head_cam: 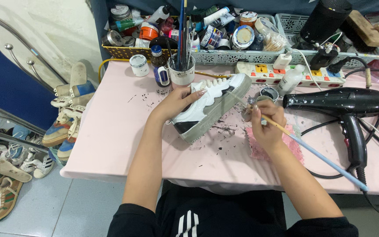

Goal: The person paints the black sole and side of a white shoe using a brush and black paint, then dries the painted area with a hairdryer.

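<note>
The left hand point(178, 102) is closed around a white and black sneaker point(211, 107), fingers curled over the upper and thumb beneath, tipping the shoe onto its side so the grey sole edge faces toward the right hand and lies open to the brush. The right hand point(266, 125) is pinched shut on a long paintbrush point(316, 153) with a pale blue handle; it grips near the front, as one holds a pen, for fine control, while the handle trails back past the wrist toward the person's body. The bristle end reaches up and left from the fingers to the sneaker's sole near the toe, though whether the tip actually touches the rubber is hard to tell at this size. Under the right hand lies a pink cloth point(259, 149), probably there to wipe on, and just beyond the knuckles sits a small open paint pot point(269, 93), close enough for dipping. Dark flecks speckle the pink tabletop point(110, 145) below the sneaker. Farther right of the right hand a black hair dryer point(338, 103) rests on its side, cord plugged toward a power strip point(264, 70) beyond. Just above the left hand stands a cup of brushes point(181, 72), with a paint bottle point(159, 66) beside it, and behind them a basket of paint jars point(185, 30).
</note>
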